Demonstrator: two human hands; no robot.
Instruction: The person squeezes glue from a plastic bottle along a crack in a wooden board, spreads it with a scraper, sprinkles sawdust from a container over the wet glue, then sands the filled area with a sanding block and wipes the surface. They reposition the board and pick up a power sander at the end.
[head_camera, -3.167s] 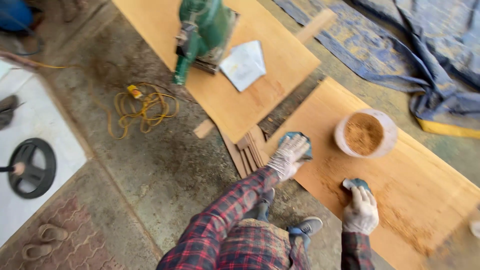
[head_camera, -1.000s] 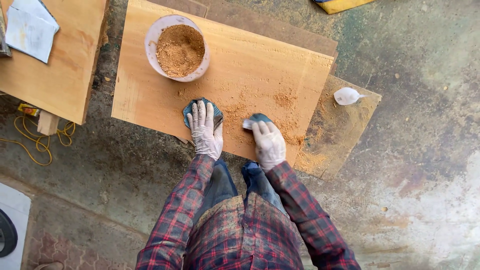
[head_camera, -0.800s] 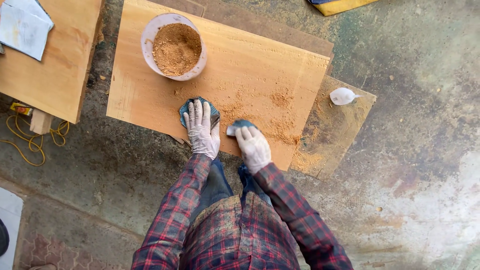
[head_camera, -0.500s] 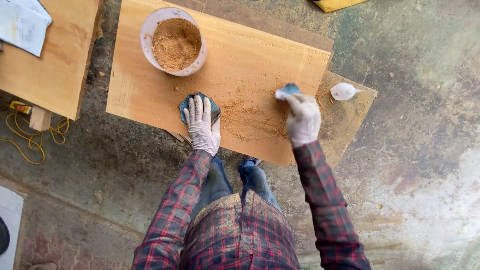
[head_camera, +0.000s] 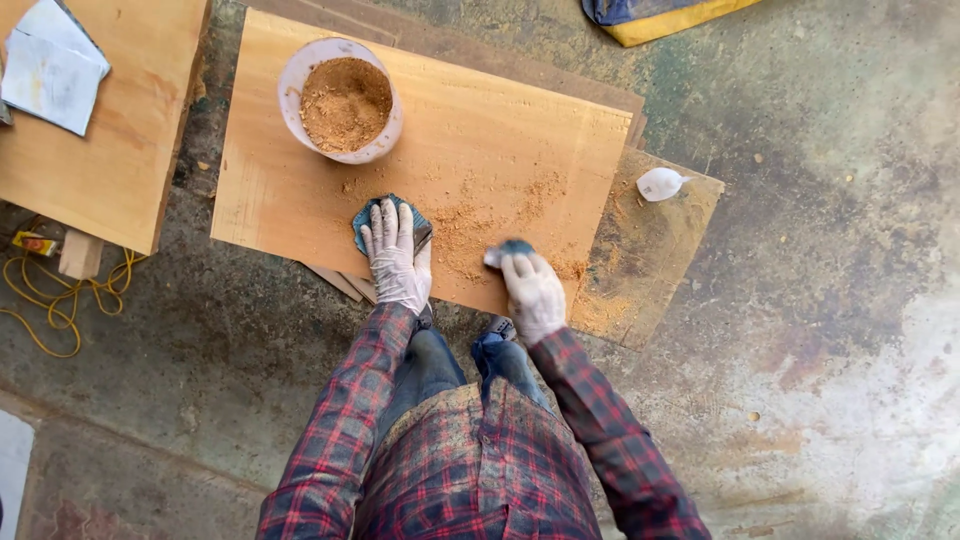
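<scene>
The wooden board (head_camera: 430, 170) lies flat on the concrete floor (head_camera: 820, 330); the left hand (head_camera: 397, 258), gloved, presses flat and open on a blue pad (head_camera: 388, 212) at the board's near edge; the right hand (head_camera: 533, 293) grips a smaller blue pad (head_camera: 508, 249) beside scattered sawdust (head_camera: 470, 228); a white bowl (head_camera: 342, 100) of sawdust stands on the board's far left corner; a white scrap (head_camera: 660, 184) lies just off its right end.

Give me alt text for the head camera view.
Two gloved hands press on a sawdust-strewn wooden board on the floor: the left hand flat on a dark pad, the right hand beside it. A white bowl of sawdust stands on the board.
</scene>
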